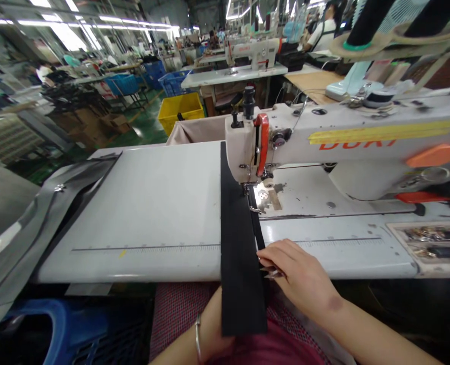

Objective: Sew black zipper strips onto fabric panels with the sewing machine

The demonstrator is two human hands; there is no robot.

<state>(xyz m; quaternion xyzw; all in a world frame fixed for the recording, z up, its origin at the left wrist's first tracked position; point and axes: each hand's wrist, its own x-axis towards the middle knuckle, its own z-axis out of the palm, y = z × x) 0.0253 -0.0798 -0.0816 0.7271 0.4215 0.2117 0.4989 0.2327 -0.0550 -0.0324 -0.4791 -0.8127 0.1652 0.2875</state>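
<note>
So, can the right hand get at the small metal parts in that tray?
Probably yes: the tray is open on top and nothing shows in between, though the right hand has a small metal tool in its grasp by the narrow black strip.

We see long black panel (240, 238), matte, flat, straight-edged, partly hidden beside machine head (242, 147); runs toward us over white tabletop (164, 203), near end overhanging edge. Narrow black strip (259, 235) along its right side. Small pointed metal piece (273, 274), mostly hidden in our right hand (301, 274).

Head-high view, forward and down
</note>
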